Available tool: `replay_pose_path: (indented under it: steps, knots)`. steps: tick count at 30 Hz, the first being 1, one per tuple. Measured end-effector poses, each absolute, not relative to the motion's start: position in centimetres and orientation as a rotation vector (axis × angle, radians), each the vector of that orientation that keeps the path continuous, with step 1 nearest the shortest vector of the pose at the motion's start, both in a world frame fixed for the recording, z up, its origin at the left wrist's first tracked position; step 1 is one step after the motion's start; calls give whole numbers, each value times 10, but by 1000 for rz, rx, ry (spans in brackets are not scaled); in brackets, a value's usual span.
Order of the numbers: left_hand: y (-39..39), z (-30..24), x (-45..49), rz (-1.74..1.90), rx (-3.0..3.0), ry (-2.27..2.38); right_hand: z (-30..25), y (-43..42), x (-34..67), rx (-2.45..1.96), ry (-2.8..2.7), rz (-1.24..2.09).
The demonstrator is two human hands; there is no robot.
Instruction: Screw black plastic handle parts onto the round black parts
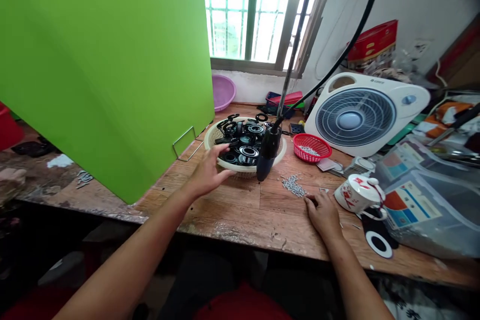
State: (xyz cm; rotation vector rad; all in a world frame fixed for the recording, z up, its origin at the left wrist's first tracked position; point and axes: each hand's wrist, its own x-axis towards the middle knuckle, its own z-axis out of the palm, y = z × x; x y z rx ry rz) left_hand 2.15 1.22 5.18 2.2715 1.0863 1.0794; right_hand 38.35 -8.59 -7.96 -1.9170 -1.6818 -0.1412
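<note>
While the left hand (pixel 208 174) reached to the near left of the cream basket (pixel 282 152), its thumb and fingers stood wide apart, with nothing seen between them. Whether its fingertips touched the rim or the black parts (pixel 245 140) could not be told. Those parts, many of them ring-shaped, lay heaped in the basket, towards the far side of the table (pixel 232 215). Over the basket's near right edge hung a black tool (pixel 266 160), upright below a rod and a cable.

Farther right, the right hand (pixel 324 212) lay low on the table with its fingers curled; whether it held anything could not be told. Its fingertips were just beside the near right end of a scatter of small metal pieces (pixel 294 186). Beyond that scatter stood a red basket (pixel 325 154) with more small pieces inside, and to the hand's right stood a lidded mug (pixel 358 192), with a white ring (pixel 368 243) nearer the table's edge.

A fan (pixel 352 117) leaned at the far right, plastic tubs (pixel 431 205) stood right of the mug, and a large green board (pixel 112 60) rose on the left
</note>
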Motion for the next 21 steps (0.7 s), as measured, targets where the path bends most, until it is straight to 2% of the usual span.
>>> replay_pose_path:
  steps: [5,9,15,21]
  knots:
    - [56,58,67,1051,2486,702,-83,-85,386,-1936,-1673,-181]
    - [50,69,66,1158,2773,985,-82,-85,386,-1931,-1646,-176]
    - [-3,85,27,1234,3165,1506,-80,-88,384,-1908,-1626,-128]
    - [-49,55,6,1112,3202,1618,-73,-91,383,-1876,-1529,-32]
